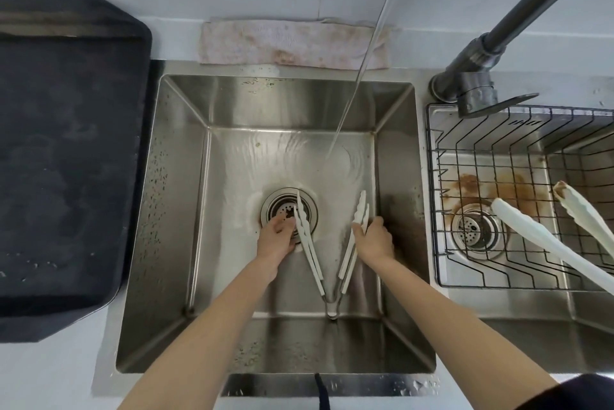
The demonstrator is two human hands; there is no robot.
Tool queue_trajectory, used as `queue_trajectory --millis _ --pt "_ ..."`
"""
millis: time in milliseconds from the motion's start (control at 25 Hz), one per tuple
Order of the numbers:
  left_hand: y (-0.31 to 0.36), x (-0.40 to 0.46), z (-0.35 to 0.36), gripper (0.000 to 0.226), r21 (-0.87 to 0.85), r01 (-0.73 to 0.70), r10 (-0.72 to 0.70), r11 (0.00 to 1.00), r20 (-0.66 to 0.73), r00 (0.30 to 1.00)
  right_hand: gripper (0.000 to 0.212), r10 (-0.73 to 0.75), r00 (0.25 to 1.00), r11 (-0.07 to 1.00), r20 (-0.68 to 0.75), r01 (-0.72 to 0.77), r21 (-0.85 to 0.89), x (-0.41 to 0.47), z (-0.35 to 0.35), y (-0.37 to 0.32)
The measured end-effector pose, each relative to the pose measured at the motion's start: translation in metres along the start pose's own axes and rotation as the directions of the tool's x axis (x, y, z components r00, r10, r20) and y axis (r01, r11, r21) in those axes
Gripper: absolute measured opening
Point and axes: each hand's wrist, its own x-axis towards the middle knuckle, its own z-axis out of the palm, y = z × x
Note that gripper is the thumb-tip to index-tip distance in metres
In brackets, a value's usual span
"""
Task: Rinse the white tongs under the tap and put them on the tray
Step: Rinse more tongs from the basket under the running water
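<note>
White tongs (314, 265) lie spread in a V in the steel sink (179, 177), hinge toward me and tips pointing away. My left hand (277, 238) grips the left arm of the tongs near the drain (282, 210). My right hand (373, 238) grips the right arm near its tip. A stream of water (360, 70) falls from the grey tap (481, 57) and lands on the sink floor beyond the tongs, not touching them. The dark tray (66, 150) sits on the counter to the left of the sink.
A second pair of white tongs (545, 238) rests in the black wire rack (465, 197) over the stained right basin. A stained cloth (292, 42) lies behind the sink.
</note>
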Motion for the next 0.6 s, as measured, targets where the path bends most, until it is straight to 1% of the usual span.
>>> queue_trajectory --millis 40,160,200,360,480,600 --pt "-0.002 -0.001 -0.001 0.040 0.008 0.015 -0.015 1.000 0.014 1.000 0.045 0.001 1.000 1.000 -0.005 -0.001 0.004 -0.002 0.002 0.000" --pt "-0.010 -0.007 -0.001 0.018 0.007 0.037 -0.037 0.999 0.080 0.996 0.045 0.001 1.000 0.999 -0.010 -0.001 0.038 -0.006 0.007 -0.002" --pt "-0.010 -0.009 0.000 0.017 0.002 0.032 -0.032 0.999 0.095 0.995 0.045 -0.010 1.000 0.998 -0.008 0.010 0.056 -0.007 0.006 -0.003" --pt "-0.001 -0.011 0.002 0.023 -0.006 -0.002 0.003 1.000 0.094 0.996 0.050 -0.076 0.997 0.990 0.026 0.072 0.118 -0.008 0.005 -0.006" --pt "0.011 -0.015 0.002 0.031 0.076 -0.061 0.050 0.995 0.144 0.988 0.061 -0.065 0.996 0.988 0.062 0.056 0.146 -0.011 0.004 -0.009" --pt "0.018 -0.022 0.001 0.031 0.150 -0.115 0.087 0.982 0.180 0.980 0.065 -0.080 0.994 0.992 0.080 0.071 0.104 -0.015 0.001 -0.012"
